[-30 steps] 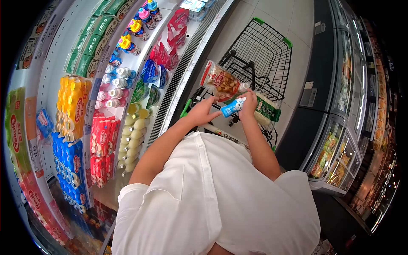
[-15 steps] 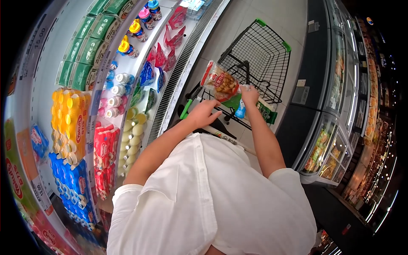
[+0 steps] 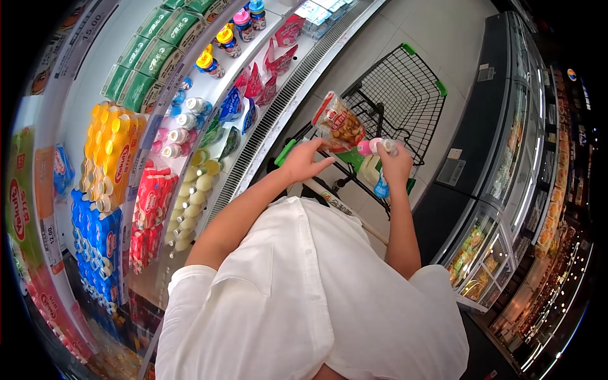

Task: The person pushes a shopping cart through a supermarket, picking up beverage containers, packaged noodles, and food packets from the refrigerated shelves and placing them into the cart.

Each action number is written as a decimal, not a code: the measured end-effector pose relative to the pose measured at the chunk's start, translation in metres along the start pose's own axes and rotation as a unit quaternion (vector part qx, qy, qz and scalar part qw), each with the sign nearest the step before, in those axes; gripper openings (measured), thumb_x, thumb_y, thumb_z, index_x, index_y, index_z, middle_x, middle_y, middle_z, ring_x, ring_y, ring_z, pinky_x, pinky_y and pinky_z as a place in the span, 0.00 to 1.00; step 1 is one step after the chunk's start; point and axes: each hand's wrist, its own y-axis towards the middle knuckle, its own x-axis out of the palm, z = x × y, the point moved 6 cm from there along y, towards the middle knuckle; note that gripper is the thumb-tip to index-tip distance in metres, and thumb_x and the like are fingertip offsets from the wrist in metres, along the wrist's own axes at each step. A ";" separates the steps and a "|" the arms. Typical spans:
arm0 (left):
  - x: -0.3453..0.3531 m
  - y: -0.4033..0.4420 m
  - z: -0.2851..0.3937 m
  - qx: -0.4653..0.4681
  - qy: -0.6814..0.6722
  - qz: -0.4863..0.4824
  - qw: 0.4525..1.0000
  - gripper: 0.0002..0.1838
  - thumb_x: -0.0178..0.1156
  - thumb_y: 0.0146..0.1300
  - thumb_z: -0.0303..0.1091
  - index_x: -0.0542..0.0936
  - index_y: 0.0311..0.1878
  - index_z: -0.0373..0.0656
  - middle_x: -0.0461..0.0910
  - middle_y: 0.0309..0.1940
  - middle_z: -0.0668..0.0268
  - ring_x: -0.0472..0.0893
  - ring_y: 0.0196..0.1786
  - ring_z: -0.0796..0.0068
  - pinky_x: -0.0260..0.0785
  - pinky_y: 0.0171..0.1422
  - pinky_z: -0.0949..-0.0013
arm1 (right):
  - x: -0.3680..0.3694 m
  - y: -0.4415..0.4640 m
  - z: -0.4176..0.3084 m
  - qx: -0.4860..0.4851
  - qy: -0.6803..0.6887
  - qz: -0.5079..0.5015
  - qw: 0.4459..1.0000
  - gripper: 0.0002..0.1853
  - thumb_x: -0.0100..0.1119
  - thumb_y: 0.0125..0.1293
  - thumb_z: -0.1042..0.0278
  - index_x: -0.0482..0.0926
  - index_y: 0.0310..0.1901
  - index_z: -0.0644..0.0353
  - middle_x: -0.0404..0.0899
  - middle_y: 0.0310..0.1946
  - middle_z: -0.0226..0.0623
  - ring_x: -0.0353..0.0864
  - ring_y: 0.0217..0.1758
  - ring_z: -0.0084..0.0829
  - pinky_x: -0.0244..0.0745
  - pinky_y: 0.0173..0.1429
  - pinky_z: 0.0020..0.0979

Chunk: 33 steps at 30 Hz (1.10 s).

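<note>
My right hand (image 3: 396,164) is closed around small drink bottles. A pink bottle (image 3: 364,147) with a pale cap sticks out to the left of its fingers, and a blue bottle (image 3: 381,186) hangs below them. A clear and red snack bag (image 3: 342,123) with brown pieces inside stands at the near end of the black wire shopping cart (image 3: 396,85). My left hand (image 3: 307,161) is at the bag's lower left corner, thumb spread from the fingers. Its fingertips are partly hidden, so any contact with the bag is unclear.
A chilled shelf on my left holds yellow (image 3: 114,152), blue and red multipacks of small bottles, green cartons (image 3: 155,57) and pouches. White-capped bottles (image 3: 185,120) stand in a row there. Glass-fronted freezers (image 3: 500,171) line the right side. The cart's green-ended handle (image 3: 286,152) is close to my body.
My view has turned, so the cart sits lower and farther right. The right hand has moved right and down, away from the bag, and the pink bottle now shows in it.
</note>
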 end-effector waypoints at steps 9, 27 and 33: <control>-0.055 -0.020 0.062 0.090 0.041 0.118 0.988 0.31 0.78 0.64 0.40 0.83 0.70 0.49 0.82 0.61 0.58 0.79 0.67 0.49 0.73 0.73 0.51 | 0.076 -0.044 -0.156 -0.256 0.048 -0.250 0.932 0.21 0.83 0.65 0.57 0.91 0.54 0.60 0.94 0.40 0.47 0.96 0.41 0.41 0.87 0.47 0.40; -0.289 -0.313 -0.076 -0.205 0.012 0.541 0.815 0.30 0.81 0.67 0.44 0.86 0.67 0.36 0.92 0.54 0.48 0.93 0.56 0.54 0.83 0.63 0.55 | 0.223 -0.134 -0.296 -0.357 0.122 -0.408 0.832 0.17 0.79 0.73 0.59 0.90 0.55 0.60 0.81 0.26 0.28 0.76 0.31 0.20 0.71 0.37 0.30; -0.320 -0.301 -0.134 -0.282 0.075 0.494 0.819 0.25 0.75 0.71 0.41 0.86 0.65 0.36 0.92 0.54 0.48 0.93 0.52 0.55 0.83 0.62 0.58 | 0.219 -0.122 -0.285 -0.334 0.120 -0.393 0.849 0.14 0.78 0.74 0.61 0.91 0.54 0.59 0.80 0.26 0.27 0.74 0.32 0.20 0.71 0.38 0.30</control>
